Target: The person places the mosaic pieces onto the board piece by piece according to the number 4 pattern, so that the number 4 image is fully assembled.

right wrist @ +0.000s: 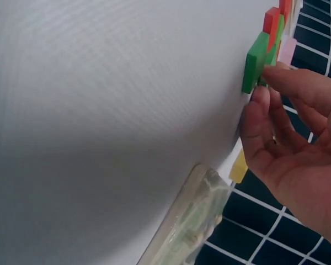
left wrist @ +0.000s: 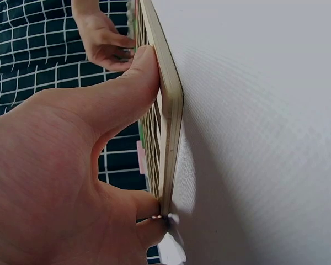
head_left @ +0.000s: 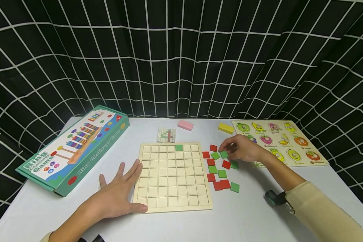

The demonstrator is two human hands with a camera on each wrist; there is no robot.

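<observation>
A wooden grid board (head_left: 173, 210) lies flat on the white table, with one green tile (head_left: 179, 148) in its top row. My left hand (head_left: 116, 195) rests at the board's left edge with fingers spread; in the left wrist view its thumb (left wrist: 140, 74) lies on the board's face near a corner. Right of the board, my right hand (head_left: 243, 148) pinches a green square tile (head_left: 224, 154) between thumb and fingertips, low among the loose tiles. Around it lie several red tiles (head_left: 210, 162) and several green tiles (head_left: 222, 173).
Behind the board is a small pattern card (head_left: 166, 134), with a pink block (head_left: 185, 125) and a yellow block (head_left: 226, 128) further right. A ring game box (head_left: 75, 148) stands at left. A fruit puzzle board (head_left: 293, 144) lies under the right forearm.
</observation>
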